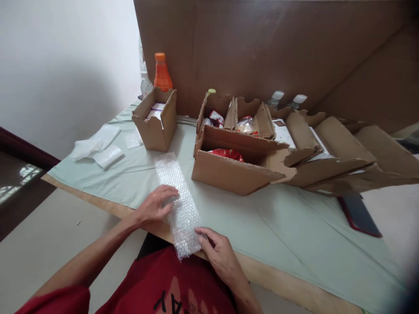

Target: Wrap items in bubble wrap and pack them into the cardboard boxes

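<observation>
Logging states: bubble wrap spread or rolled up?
Spread: the bubble wrap lies out as a long, flat strip. Single or double layer, cannot tell.

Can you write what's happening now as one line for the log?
Left hand: on bubble wrap | Right hand: at its right edge | Beyond: cardboard boxes, orange bottle

A bubble-wrap strip [184, 208] lies on the tablecloth [262, 231], left of the front box [225, 173]

Deep red shirt [153, 279] by the near edge of the desk [281, 278] — black lettering [160, 301], short left sleeve [62, 301], bare forearms [94, 250]
</observation>
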The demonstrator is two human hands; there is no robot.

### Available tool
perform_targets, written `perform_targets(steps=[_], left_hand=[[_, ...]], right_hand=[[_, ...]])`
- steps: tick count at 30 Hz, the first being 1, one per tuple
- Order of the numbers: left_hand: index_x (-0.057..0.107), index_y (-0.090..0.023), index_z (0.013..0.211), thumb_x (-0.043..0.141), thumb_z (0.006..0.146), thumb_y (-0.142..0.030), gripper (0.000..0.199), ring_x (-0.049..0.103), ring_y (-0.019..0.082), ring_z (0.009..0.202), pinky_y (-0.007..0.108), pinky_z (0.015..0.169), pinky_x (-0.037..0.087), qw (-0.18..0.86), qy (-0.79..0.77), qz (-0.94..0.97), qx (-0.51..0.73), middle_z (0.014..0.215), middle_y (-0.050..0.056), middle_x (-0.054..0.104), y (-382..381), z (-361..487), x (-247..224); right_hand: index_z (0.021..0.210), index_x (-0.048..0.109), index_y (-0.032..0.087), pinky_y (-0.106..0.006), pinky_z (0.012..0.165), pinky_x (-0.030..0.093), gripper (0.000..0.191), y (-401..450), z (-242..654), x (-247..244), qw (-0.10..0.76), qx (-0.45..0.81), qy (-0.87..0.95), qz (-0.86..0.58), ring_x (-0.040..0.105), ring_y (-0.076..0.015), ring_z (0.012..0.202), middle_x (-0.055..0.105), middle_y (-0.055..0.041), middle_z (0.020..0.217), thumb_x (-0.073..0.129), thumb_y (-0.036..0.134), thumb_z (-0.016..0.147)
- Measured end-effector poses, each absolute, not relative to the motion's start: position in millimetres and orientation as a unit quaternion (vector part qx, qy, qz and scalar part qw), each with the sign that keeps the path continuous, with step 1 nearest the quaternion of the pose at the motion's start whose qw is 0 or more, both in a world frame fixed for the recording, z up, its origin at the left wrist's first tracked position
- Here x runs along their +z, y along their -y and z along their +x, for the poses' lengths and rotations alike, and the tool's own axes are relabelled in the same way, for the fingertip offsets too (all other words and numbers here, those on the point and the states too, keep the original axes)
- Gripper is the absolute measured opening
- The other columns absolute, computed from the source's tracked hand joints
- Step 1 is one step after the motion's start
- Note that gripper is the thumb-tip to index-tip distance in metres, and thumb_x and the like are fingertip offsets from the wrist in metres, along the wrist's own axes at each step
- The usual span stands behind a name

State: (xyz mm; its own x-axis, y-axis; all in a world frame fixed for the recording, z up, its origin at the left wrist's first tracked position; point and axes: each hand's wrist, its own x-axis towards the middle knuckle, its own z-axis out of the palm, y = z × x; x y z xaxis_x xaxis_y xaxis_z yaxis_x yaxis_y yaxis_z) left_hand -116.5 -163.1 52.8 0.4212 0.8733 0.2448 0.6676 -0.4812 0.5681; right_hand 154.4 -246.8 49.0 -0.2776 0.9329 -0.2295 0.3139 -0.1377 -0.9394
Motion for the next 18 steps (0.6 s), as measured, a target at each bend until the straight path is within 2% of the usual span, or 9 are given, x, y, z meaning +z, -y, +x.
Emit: perform_targets(steps=[2,4,6,8,10,11,14,16,18], left_hand=[[0.069,-0.022,0.126,0.054,0.082,-0.016,0.047,0.064,0.026,0.129,0.047,0.109,0.054,0.265,-0.442,0.812,0.273,0.129,0.011,0.073,202,-123,54],[0.059,-0.023,0.143,0.056,0.081,-0.019,0.062,0.054,0.029,0.143,0.052,0.117,0.048,0.354,-0.419,0.787,0.282,0.146,0.012,0.064,230,-126,58],[0.046,-0.024,0.155,0.062,0.081,-0.024,0.076,0.045,0.033,0.150,0.055,0.121,0.042,0.421,-0.411,0.755,0.289,0.159,0.013,0.052,245,-126,59],[0.042,-0.025,0.158,0.066,0.082,-0.028,0.080,0.048,0.034,0.148,0.054,0.119,0.044,0.437,-0.447,0.717,0.309,0.161,0.013,0.049,249,-121,56],[0.053,-0.022,0.149,0.065,0.085,-0.031,0.065,0.062,0.031,0.133,0.048,0.109,0.053,0.432,-0.524,0.647,0.347,0.146,0.014,0.064,243,-114,49],[0.060,-0.019,0.141,0.062,0.088,-0.032,0.054,0.069,0.029,0.120,0.044,0.101,0.057,0.427,-0.562,0.608,0.365,0.133,0.013,0.071,239,-110,45],[0.070,-0.016,0.119,0.057,0.092,-0.038,0.037,0.072,0.021,0.087,0.033,0.077,0.059,0.416,-0.620,0.538,0.391,0.098,0.007,0.077,225,-104,34],[0.069,-0.016,0.119,0.057,0.090,-0.037,0.038,0.069,0.019,0.079,0.030,0.071,0.056,0.409,-0.629,0.535,0.389,0.091,0.004,0.074,219,-104,30],[0.066,-0.016,0.125,0.056,0.089,-0.034,0.041,0.067,0.017,0.075,0.028,0.069,0.054,0.401,-0.638,0.535,0.382,0.088,0.002,0.072,216,-105,28]], right_hand=[[0.108,0.079,0.020,-0.035,0.083,0.058,0.034,242,153,53,0.296,0.585,0.547,-0.521,0.074,-0.0241,0.088,0.079,-0.0068,0.098,0.063,0.047,0.092],[0.112,0.076,0.020,-0.032,0.075,0.056,0.040,235,147,56,0.321,0.620,0.503,-0.510,0.069,-0.0197,0.075,0.077,-0.0047,0.088,0.066,0.051,0.091],[0.120,0.072,0.020,-0.031,0.075,0.055,0.047,227,139,59,0.354,0.651,0.462,-0.488,0.068,-0.0185,0.075,0.077,-0.0051,0.089,0.066,0.056,0.091],[0.125,0.069,0.020,-0.031,0.078,0.054,0.051,219,129,62,0.382,0.678,0.435,-0.452,0.071,-0.0204,0.088,0.078,-0.0088,0.101,0.065,0.059,0.092],[0.131,0.064,0.020,-0.030,0.076,0.054,0.056,211,120,65,0.390,0.697,0.429,-0.422,0.072,-0.0225,0.098,0.076,-0.0122,0.115,0.067,0.059,0.091],[0.137,0.060,0.021,-0.030,0.074,0.054,0.061,207,117,65,0.387,0.700,0.432,-0.418,0.072,-0.0221,0.096,0.075,-0.0126,0.118,0.068,0.058,0.090],[0.153,0.043,0.021,-0.029,0.067,0.053,0.076,198,115,63,0.378,0.653,0.461,-0.466,0.067,-0.0158,0.072,0.075,-0.0055,0.100,0.070,0.052,0.089],[0.150,0.047,0.020,-0.030,0.068,0.053,0.071,191,117,58,0.374,0.563,0.513,-0.529,0.062,-0.0144,0.067,0.072,-0.0019,0.088,0.066,0.049,0.089],[0.138,0.059,0.018,-0.031,0.071,0.054,0.059,184,118,50,0.359,0.474,0.568,-0.570,0.063,-0.0164,0.074,0.073,-0.0053,0.094,0.064,0.047,0.087]])
